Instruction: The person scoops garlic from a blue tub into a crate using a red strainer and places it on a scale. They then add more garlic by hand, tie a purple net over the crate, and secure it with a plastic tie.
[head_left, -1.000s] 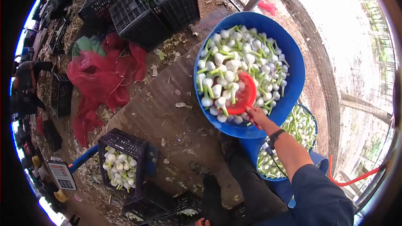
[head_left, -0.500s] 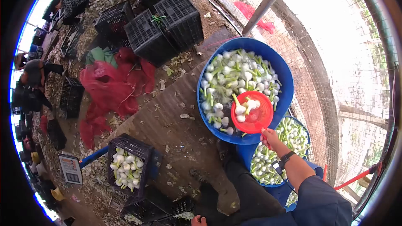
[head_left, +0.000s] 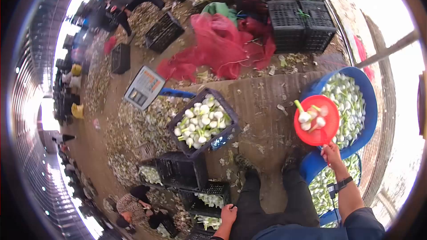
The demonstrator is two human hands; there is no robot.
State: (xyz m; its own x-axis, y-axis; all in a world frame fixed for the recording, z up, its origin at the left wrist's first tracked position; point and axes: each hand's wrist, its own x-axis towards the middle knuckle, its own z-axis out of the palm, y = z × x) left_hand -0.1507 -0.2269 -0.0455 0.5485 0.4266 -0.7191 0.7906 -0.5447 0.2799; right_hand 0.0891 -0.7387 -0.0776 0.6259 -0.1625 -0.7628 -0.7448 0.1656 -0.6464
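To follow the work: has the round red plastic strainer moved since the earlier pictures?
Yes, the strainer moved left, from inside the rim of the large blue plastic tub to across it.

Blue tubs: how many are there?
2 clearly: the upper tub, partly behind the red sieve, and the lower tub below it. A blue edge by the right forearm may be a third, partly hidden.

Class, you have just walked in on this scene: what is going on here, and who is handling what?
The person's right hand grips the handle of a red strainer with a few white, green-stemmed bulbs in it. The strainer is at the near side of a blue tub that holds many more. The left hand is down beside the thigh. A black crate of similar bulbs stands near a scale display.
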